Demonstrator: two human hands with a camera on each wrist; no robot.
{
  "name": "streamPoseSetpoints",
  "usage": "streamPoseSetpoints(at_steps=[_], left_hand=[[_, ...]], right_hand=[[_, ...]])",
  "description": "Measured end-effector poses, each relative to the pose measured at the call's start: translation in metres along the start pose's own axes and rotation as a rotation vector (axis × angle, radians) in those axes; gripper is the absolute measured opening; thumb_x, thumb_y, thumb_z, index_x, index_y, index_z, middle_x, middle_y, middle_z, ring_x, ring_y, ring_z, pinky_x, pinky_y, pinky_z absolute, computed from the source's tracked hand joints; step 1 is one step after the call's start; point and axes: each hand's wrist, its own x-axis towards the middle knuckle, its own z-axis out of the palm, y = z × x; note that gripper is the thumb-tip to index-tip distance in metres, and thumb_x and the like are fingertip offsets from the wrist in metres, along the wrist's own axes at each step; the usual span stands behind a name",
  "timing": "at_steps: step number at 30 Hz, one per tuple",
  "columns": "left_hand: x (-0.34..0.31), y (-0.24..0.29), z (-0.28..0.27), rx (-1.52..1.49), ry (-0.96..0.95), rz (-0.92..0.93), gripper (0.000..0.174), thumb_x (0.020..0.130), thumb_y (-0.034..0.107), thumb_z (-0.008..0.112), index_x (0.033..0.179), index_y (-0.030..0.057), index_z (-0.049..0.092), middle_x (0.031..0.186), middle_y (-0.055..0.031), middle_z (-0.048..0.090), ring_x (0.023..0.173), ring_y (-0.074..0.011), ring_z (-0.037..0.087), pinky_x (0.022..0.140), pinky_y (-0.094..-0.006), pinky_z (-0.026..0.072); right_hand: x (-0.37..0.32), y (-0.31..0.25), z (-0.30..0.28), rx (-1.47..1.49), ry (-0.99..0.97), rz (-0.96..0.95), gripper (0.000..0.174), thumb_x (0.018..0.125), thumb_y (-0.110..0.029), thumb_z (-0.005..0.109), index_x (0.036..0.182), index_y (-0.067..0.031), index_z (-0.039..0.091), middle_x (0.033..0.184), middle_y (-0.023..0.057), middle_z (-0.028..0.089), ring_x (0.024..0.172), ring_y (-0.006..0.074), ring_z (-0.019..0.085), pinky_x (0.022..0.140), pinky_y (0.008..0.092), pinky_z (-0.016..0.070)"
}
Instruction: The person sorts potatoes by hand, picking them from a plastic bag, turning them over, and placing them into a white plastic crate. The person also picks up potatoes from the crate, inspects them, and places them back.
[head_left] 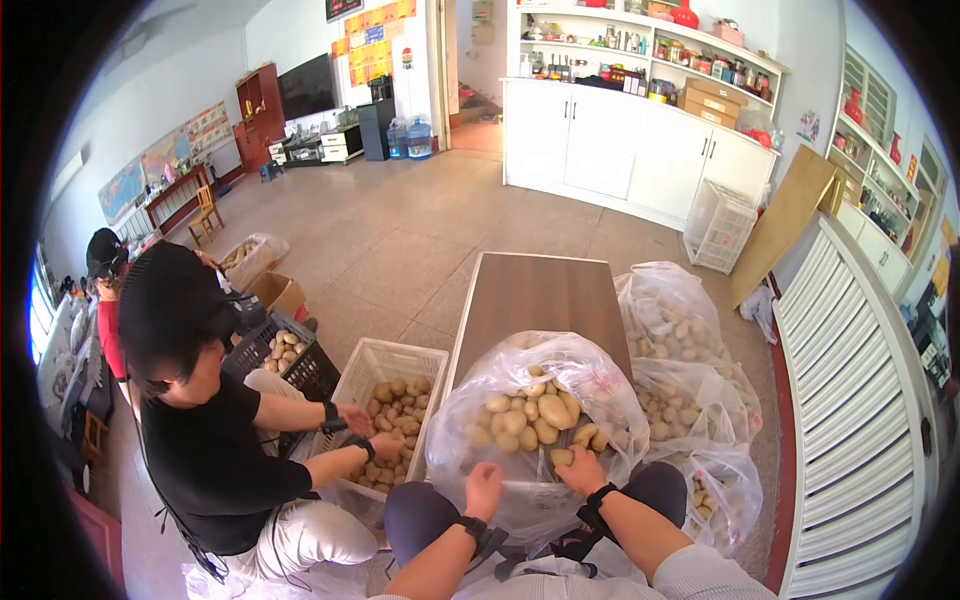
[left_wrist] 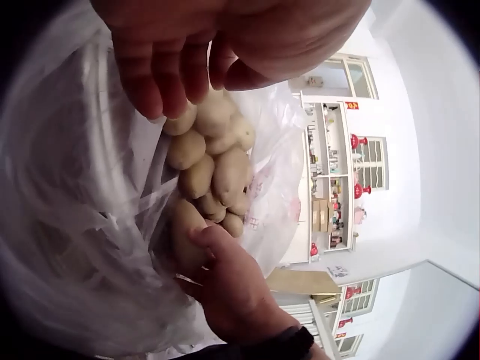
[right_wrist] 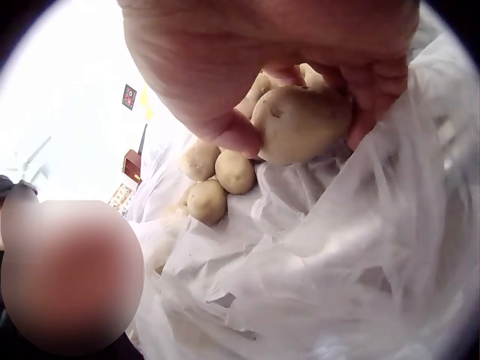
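Observation:
My right hand (head_left: 582,472) grips a potato (right_wrist: 304,124), thumb on one side and fingers on the other in the right wrist view. Below and around it spreads a clear plastic bag (head_left: 460,440), its mouth wide, with a heap of potatoes (head_left: 535,415) inside. My left hand (head_left: 484,490) hovers over the bag's near side, fingers loosely bent and holding nothing. In the left wrist view those fingers hang above the heap, while the right hand (left_wrist: 236,289) with its potato is lower down.
The bag stands against a brown-topped table (head_left: 540,290). To the left, another person (head_left: 200,440) reaches into a white crate (head_left: 385,352) of potatoes, near a dark crate (head_left: 318,365) of more. Full plastic bags (head_left: 668,320) line the right, before a white slatted railing (head_left: 850,420).

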Motion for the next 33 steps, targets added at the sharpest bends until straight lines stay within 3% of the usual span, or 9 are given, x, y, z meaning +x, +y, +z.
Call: streamPoseSetpoints(at_steps=[7, 13, 15, 16, 18, 22, 24, 31, 33], left_hand=[[-0.01, 0.011, -0.004, -0.181, -0.072, -0.251, 0.022, 0.09, 0.013, 0.059, 0.109, 0.0026, 0.055, 0.089, -0.0077, 0.061, 0.063, -0.0173, 0.061, 0.058, -0.0326, 0.0542], [-0.021, 0.021, 0.002, -0.295, -0.16, -0.311, 0.04, 0.091, 0.019, 0.06, 0.125, -0.0001, 0.05, 0.094, -0.0119, 0.063, 0.072, -0.0221, 0.066, 0.062, -0.0343, 0.0554], [-0.026, 0.03, 0.004, -0.324, -0.194, -0.335, 0.041, 0.092, 0.02, 0.06, 0.126, 0.0005, 0.049, 0.096, -0.0121, 0.063, 0.073, -0.022, 0.066, 0.064, -0.0346, 0.0554], [-0.029, 0.035, 0.005, -0.353, -0.227, -0.36, 0.042, 0.092, 0.021, 0.06, 0.127, 0.001, 0.048, 0.097, -0.0122, 0.063, 0.074, -0.022, 0.066, 0.066, -0.035, 0.0554], [-0.033, 0.044, 0.005, -0.374, -0.283, -0.393, 0.042, 0.093, 0.022, 0.059, 0.128, 0.0021, 0.048, 0.098, -0.0121, 0.064, 0.074, -0.0218, 0.066, 0.067, -0.0349, 0.0552], [-0.033, 0.041, 0.003, -0.515, -0.525, -0.416, 0.044, 0.095, 0.027, 0.057, 0.132, 0.0053, 0.047, 0.102, -0.0132, 0.064, 0.073, -0.0216, 0.065, 0.067, -0.0341, 0.0547], [-0.035, 0.039, 0.002, -0.515, -0.534, -0.42, 0.044, 0.095, 0.028, 0.056, 0.132, 0.0059, 0.047, 0.103, -0.0136, 0.064, 0.073, -0.0218, 0.065, 0.067, -0.0339, 0.0546], [-0.042, 0.054, -0.001, -0.494, -0.478, -0.452, 0.043, 0.095, 0.028, 0.056, 0.132, 0.0064, 0.048, 0.106, -0.0145, 0.064, 0.071, -0.022, 0.065, 0.067, -0.0339, 0.0548], [-0.039, 0.055, -0.003, -0.488, -0.482, -0.457, 0.043, 0.095, 0.028, 0.057, 0.131, 0.0065, 0.048, 0.106, -0.0143, 0.064, 0.072, -0.0225, 0.065, 0.067, -0.0346, 0.0548]], right_hand=[[-0.01, -0.012, -0.006, 0.026, 0.048, -0.036, 0.068, 0.073, -0.042, 0.065, 0.13, -0.0077, 0.049, 0.121, 0.0233, 0.055, 0.114, 0.0404, 0.055, 0.095, 0.0471, 0.0453], [-0.018, -0.024, 0.005, 0.179, 0.168, -0.376, 0.056, 0.079, -0.034, 0.064, 0.126, -0.0064, 0.05, 0.111, 0.0213, 0.058, 0.099, 0.0357, 0.06, 0.085, 0.0424, 0.0491], [-0.023, -0.029, 0.008, 0.611, -0.196, -0.22, 0.043, 0.088, -0.035, 0.057, 0.12, -0.0068, 0.053, 0.098, 0.014, 0.062, 0.082, 0.0253, 0.064, 0.068, 0.0361, 0.0516], [-0.023, -0.029, 0.012, 0.611, -0.195, -0.219, 0.043, 0.088, -0.035, 0.057, 0.12, -0.0068, 0.053, 0.098, 0.014, 0.062, 0.082, 0.0253, 0.064, 0.068, 0.0361, 0.0516], [-0.028, -0.034, 0.016, 0.952, -0.532, -0.028, 0.041, 0.095, -0.045, 0.047, 0.107, -0.007, 0.058, 0.078, 0.0073, 0.061, 0.062, 0.0162, 0.059, 0.052, 0.0295, 0.0457], [-0.046, -0.051, 0.01, 0.944, -0.631, 0.101, 0.052, 0.096, -0.056, 0.04, 0.088, -0.0086, 0.059, 0.062, 0.004, 0.056, 0.05, 0.0144, 0.051, 0.047, 0.0284, 0.0395], [-0.051, -0.058, 0.006, 0.965, -0.63, 0.196, 0.058, 0.096, -0.061, 0.038, 0.075, -0.0096, 0.056, 0.054, 0.0021, 0.047, 0.046, 0.014, 0.043, 0.045, 0.0287, 0.0347], [-0.042, -0.049, 0.01, 0.891, -0.656, 0.228, 0.06, 0.095, -0.063, 0.039, 0.068, -0.0101, 0.053, 0.051, 0.0013, 0.04, 0.042, 0.015, 0.037, 0.042, 0.0308, 0.03], [-0.041, -0.05, 0.012, 0.763, -0.535, 0.148, 0.063, 0.094, -0.063, 0.04, 0.066, -0.0086, 0.052, 0.051, 0.0022, 0.041, 0.041, 0.0156, 0.037, 0.042, 0.0315, 0.0305]])
